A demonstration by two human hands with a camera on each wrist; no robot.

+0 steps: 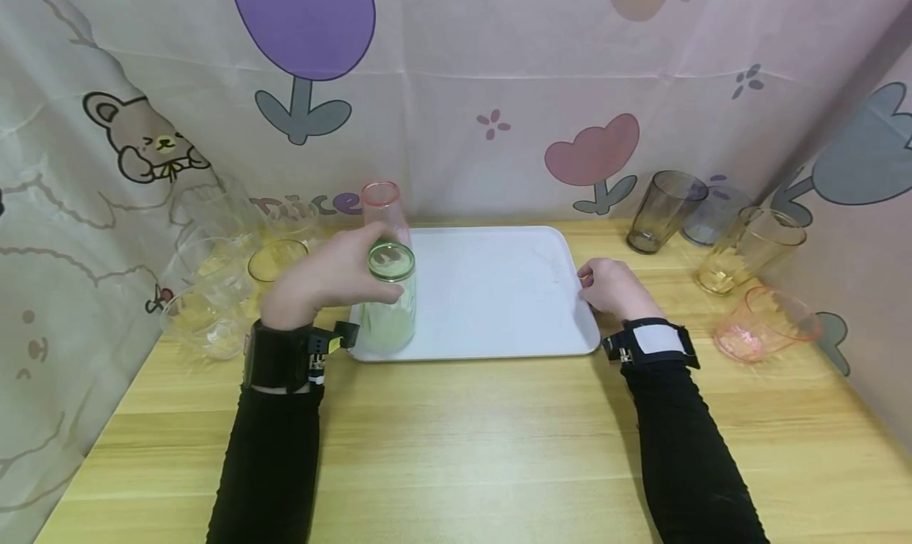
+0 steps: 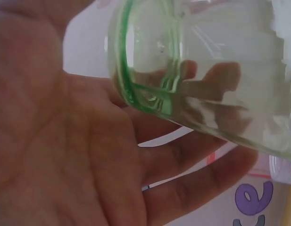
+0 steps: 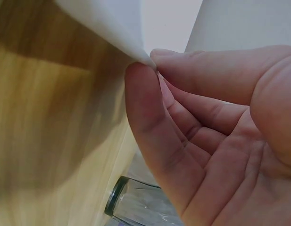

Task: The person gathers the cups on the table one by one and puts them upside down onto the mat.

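Note:
A green-tinted glass (image 1: 388, 306) stands upside down on the front left corner of a white tray (image 1: 499, 291). My left hand (image 1: 335, 279) grips it from the left; in the left wrist view my fingers (image 2: 216, 80) show through the green glass (image 2: 206, 56). Just behind it on the tray stands a pink glass (image 1: 381, 203), also upside down. My right hand (image 1: 609, 287) is at the tray's right edge. In the right wrist view the thumb and a fingertip of that hand (image 3: 206, 141) pinch the tray's rim (image 3: 112, 23).
Several clear and yellow glasses (image 1: 214, 291) crowd the table's left side. On the right stand a grey glass (image 1: 663, 210), a bluish one (image 1: 712, 215), an amber one (image 1: 748, 247) and a tilted pink one (image 1: 765, 324). A patterned curtain closes off the back and sides.

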